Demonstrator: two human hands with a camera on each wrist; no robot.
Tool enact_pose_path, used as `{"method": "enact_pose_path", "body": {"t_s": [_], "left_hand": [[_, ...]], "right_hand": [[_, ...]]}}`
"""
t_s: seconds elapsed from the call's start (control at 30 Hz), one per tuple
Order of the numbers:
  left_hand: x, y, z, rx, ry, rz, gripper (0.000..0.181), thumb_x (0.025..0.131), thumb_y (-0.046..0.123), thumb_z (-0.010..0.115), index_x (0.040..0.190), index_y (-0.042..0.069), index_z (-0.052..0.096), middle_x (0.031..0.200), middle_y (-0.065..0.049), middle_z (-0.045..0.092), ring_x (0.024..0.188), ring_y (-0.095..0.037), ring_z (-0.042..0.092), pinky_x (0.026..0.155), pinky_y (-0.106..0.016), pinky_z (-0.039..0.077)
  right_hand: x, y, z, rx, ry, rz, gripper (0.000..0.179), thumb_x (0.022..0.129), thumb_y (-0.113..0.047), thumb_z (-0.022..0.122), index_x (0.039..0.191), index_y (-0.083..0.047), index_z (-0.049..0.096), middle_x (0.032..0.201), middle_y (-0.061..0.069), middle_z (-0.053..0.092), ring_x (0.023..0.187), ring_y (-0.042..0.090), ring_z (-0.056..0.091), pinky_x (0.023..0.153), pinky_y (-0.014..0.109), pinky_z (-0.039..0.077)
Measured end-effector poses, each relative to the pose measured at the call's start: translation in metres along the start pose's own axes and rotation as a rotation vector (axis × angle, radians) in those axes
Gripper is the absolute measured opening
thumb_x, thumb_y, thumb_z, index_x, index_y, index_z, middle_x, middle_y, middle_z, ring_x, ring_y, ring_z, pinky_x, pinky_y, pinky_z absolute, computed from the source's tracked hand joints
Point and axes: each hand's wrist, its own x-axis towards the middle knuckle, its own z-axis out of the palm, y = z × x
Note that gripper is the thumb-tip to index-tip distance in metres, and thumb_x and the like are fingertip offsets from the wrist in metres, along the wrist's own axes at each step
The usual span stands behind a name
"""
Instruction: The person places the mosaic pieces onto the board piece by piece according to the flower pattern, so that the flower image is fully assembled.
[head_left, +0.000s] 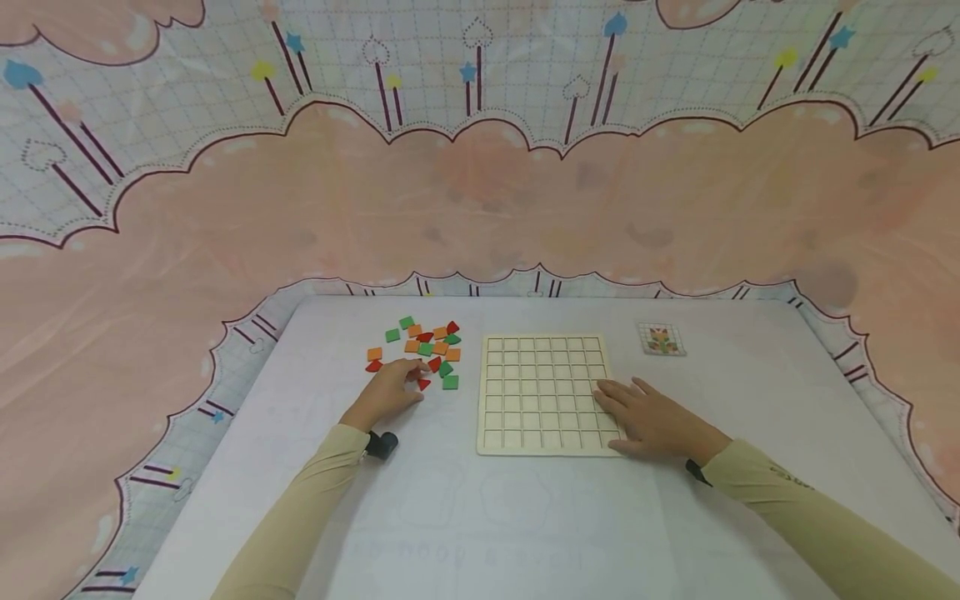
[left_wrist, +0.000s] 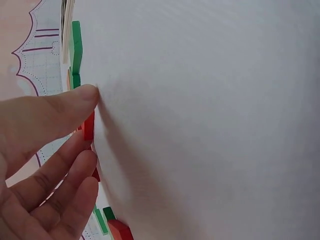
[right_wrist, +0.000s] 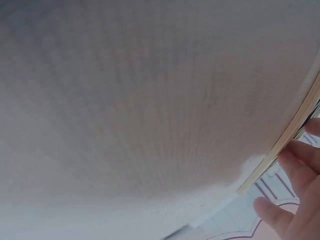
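My left hand [head_left: 390, 389] is down at the near side of a loose group of small flat pieces, thumb and fingers spread apart. A red piece [head_left: 423, 384] lies in the gap between them; in the left wrist view a red piece [left_wrist: 88, 126] shows just behind the thumb, and I see no pinch on it. Around it lie green squares [head_left: 450, 382], orange squares [head_left: 453, 355] and more red pieces [head_left: 374, 367]. My right hand [head_left: 648, 421] rests with extended fingers on the right edge of a pale wooden grid board [head_left: 540, 450].
A small card [head_left: 662, 339] with a flower pattern on a grid lies behind the right hand. Everything sits on a white-covered table [head_left: 495, 517]. A patterned pink cloth [head_left: 480, 208] hangs beyond its far edge.
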Motion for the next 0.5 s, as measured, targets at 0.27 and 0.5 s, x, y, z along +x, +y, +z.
{"method": "enact_pose_path", "body": {"t_s": [0.27, 0.5], "left_hand": [[0.0016, -0.0009, 0.0011, 0.000, -0.015, -0.007, 0.038, 0.079, 0.007, 0.073, 0.116, 0.008, 0.062, 0.108, -0.008, 0.065, 0.102, -0.023, 0.058, 0.095, -0.041, 0.048], [0.0019, -0.0010, 0.0005, -0.001, -0.024, -0.011, 0.038, 0.080, 0.007, 0.072, 0.117, 0.008, 0.062, 0.109, -0.008, 0.065, 0.104, -0.023, 0.058, 0.096, -0.042, 0.048]], "right_hand": [[-0.0014, 0.0013, 0.0033, -0.004, 0.000, -0.008, 0.072, 0.090, -0.048, 0.053, 0.143, -0.001, 0.036, 0.149, 0.017, 0.036, 0.137, 0.032, 0.035, 0.109, 0.055, 0.029], [-0.0007, 0.0029, 0.0038, 0.009, 0.013, -0.030, 0.067, 0.091, -0.048, 0.051, 0.144, -0.010, 0.036, 0.150, 0.013, 0.035, 0.137, 0.033, 0.035, 0.109, 0.056, 0.028]]}}
